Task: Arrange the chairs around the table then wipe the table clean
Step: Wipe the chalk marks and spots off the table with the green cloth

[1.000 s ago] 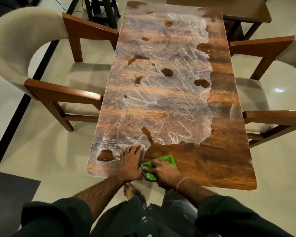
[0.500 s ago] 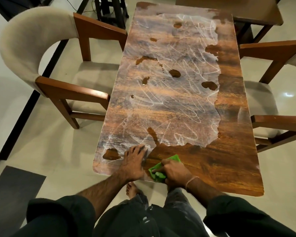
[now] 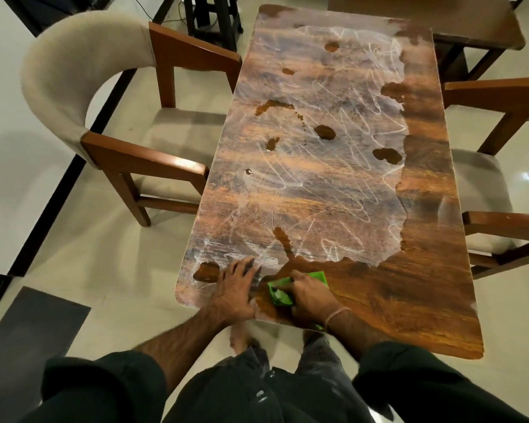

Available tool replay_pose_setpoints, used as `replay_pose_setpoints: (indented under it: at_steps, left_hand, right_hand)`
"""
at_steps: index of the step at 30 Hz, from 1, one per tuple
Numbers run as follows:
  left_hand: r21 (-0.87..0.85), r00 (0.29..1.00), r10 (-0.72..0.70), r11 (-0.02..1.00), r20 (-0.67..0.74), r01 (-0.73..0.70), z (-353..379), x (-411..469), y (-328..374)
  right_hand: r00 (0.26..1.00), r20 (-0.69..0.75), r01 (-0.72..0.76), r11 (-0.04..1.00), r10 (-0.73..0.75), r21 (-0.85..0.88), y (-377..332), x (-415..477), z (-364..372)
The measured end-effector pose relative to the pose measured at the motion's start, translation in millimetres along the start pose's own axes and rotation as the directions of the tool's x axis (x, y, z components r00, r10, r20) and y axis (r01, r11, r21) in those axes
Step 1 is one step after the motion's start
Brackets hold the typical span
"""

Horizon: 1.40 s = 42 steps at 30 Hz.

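Note:
A long wooden table runs away from me, its left and middle covered by a whitish smeared film with dark bare patches; the right strip and near end look dark and bare. My right hand grips a green cloth and presses it on the near end of the table. My left hand rests flat with spread fingers just left of the cloth. One chair with a beige curved back stands at the table's left side. A second chair stands at the right side.
A dark stool frame stands on the floor beyond the left chair. Another wooden table sits at the far right end. A dark mat lies on the pale floor at near left. My bare feet show under the table edge.
My right hand has worked the green cloth a little toward the left hand at the near edge. My left hand stays planted. The camera view has shifted slightly.

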<state>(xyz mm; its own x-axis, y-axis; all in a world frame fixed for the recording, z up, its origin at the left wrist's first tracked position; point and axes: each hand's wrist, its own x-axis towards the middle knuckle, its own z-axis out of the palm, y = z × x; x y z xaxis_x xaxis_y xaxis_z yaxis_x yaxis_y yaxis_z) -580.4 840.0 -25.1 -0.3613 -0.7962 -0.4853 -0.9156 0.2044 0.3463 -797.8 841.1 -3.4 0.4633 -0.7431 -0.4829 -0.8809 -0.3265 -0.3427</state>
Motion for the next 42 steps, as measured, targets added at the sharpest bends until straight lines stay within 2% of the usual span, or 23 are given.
replay_pose_setpoints:
  at_steps: [2, 3, 7, 8, 11, 13, 14, 17, 20, 22, 25, 26, 28, 31, 32, 35, 37, 39, 42]
  left_hand:
    - [0.011, 1.000, -0.016, 1.000, 0.003, 0.016, 1, -1, -1]
    - [0.008, 1.000, -0.026, 1.000, 0.006, 0.026, 1, -2, -3]
    - [0.007, 0.999, -0.040, 0.999, -0.011, 0.040, 2, -2, -10]
    - [0.006, 0.999, -0.039, 0.999, -0.013, 0.039, 3, -2, -12]
    - [0.002, 0.999, -0.037, 0.999, 0.001, 0.037, 2, -3, -18]
    - [0.000, 0.999, -0.040, 0.999, 0.008, 0.040, 3, -3, -19]
    - [-0.001, 0.999, -0.039, 0.999, 0.006, 0.039, 3, -4, -20]
    - [0.000, 1.000, -0.027, 1.000, -0.016, 0.027, 4, -4, -23]
    - [0.006, 1.000, -0.025, 1.000, -0.012, 0.025, 3, -4, -25]
    - [-0.002, 1.000, -0.024, 1.000, -0.011, 0.024, 2, -4, -28]
    - [0.000, 1.000, -0.021, 1.000, -0.017, 0.021, 3, -5, -31]
    - [0.002, 1.000, -0.020, 1.000, -0.012, 0.020, 3, -5, -32]
    - [0.001, 1.000, -0.011, 1.000, -0.003, 0.011, 3, -5, -33]
    - [0.026, 1.000, 0.002, 1.000, -0.008, -0.002, 2, -6, -34]
    - [0.036, 1.000, 0.002, 0.999, -0.014, -0.002, 2, -6, -35]
    - [0.040, 1.000, 0.006, 0.999, -0.017, -0.005, 1, -9, -36]
    - [0.044, 1.000, 0.009, 0.999, -0.014, -0.008, 0, -10, -37]
    - [0.046, 1.000, 0.005, 0.999, -0.013, -0.004, -1, -10, -37]
    - [0.066, 1.000, -0.002, 0.998, -0.016, 0.003, 0, -12, -38]
  right_hand:
    - [0.998, -0.037, -0.049, 0.999, 0.049, -0.002, -19, 9, 2]
    - [0.999, -0.037, -0.028, 1.000, 0.027, -0.015, -30, 12, 9]
    - [0.982, 0.057, 0.182, 0.979, -0.178, -0.086, -30, 3, 20]
    - [0.979, 0.073, 0.197, 0.977, -0.192, -0.075, -21, 0, 16]
    - [0.998, 0.015, 0.067, 0.997, -0.067, -0.041, -5, 3, 1]
    - [0.998, -0.040, -0.042, 0.999, 0.042, -0.008, -14, 10, 1]
    - [0.998, -0.046, -0.051, 0.999, 0.050, -0.011, -24, 13, 6]
    - [0.997, -0.011, 0.075, 0.994, -0.076, -0.074, -43, 10, 26]
    - [0.974, 0.074, 0.222, 0.971, -0.216, -0.084, -21, 1, 15]
    - [0.989, 0.052, 0.144, 0.988, -0.141, -0.062, -3, 3, 3]
    - [0.991, -0.066, -0.119, 0.993, 0.119, 0.005, 0, 19, -2]
    - [0.984, -0.083, -0.155, 0.988, 0.156, 0.018, -9, 23, 0]
    - [0.992, -0.089, -0.092, 0.996, 0.091, -0.013, -26, 21, 9]
    - [0.997, 0.012, 0.072, 0.996, -0.072, -0.055, -14, 7, 5]
    - [0.999, 0.017, 0.048, 0.998, -0.047, -0.047, -2, 7, 0]
    - [0.980, -0.085, -0.181, 0.984, 0.180, 0.004, 13, 22, -13]
    - [0.963, -0.125, -0.237, 0.971, 0.237, 0.011, -4, 33, -11]
    - [0.984, -0.116, -0.140, 0.990, 0.136, -0.025, -21, 31, 0]
    - [0.997, 0.017, 0.078, 0.994, -0.077, -0.076, -12, 11, 1]
